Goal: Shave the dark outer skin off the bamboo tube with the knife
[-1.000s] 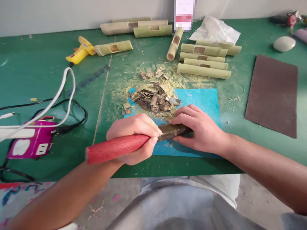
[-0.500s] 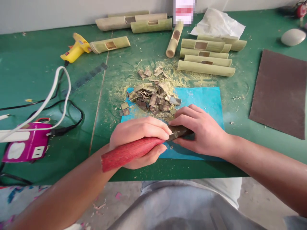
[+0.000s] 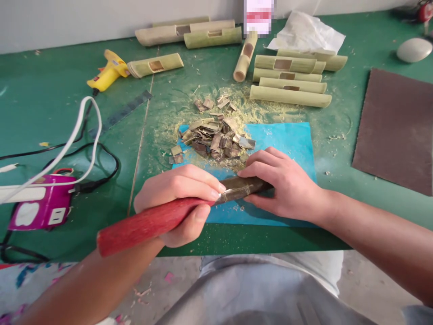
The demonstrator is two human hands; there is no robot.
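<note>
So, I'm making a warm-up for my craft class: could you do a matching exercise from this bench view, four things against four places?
Things
1. Yellow glue gun
2. Red handle
3. Brown sheet
4. Dark long piece

Places
A. Held by the right hand, above the blue sheet
B. By the left end of a pale green tube
C. Gripped in the left hand
D. Flat on the green table, right of the blue sheet

Right pairs: 1-B, 2-C, 3-D, 4-A
</note>
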